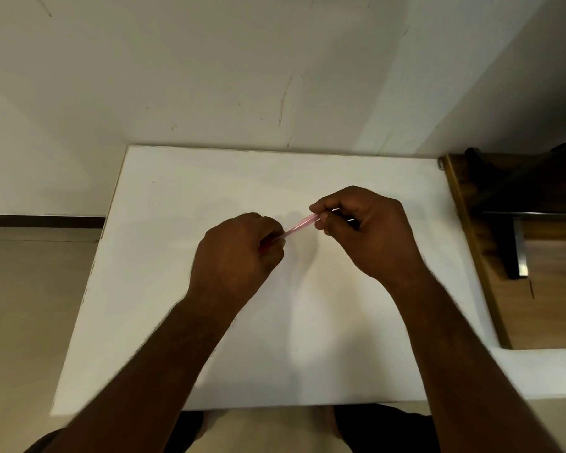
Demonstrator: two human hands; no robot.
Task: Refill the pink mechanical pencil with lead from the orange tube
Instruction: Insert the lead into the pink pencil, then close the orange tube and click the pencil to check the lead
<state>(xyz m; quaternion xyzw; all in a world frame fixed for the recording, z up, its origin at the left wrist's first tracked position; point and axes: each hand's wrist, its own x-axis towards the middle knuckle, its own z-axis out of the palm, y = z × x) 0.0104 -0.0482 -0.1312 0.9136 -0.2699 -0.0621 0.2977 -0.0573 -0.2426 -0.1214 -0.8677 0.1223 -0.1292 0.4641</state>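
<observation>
The pink mechanical pencil [299, 226] is lying diagonally above the white table [164, 289], between both hands. The left hand [239, 253] is gripping its lower end; the right hand [363, 230] is pinching its upper end. The orange tube is not visible.

I'm looking down from the one head camera, facing forward, close over the table [164, 289] toward the far wall [209, 76].

Home room: white table [209, 322], scuffed wall [209, 76].
</observation>
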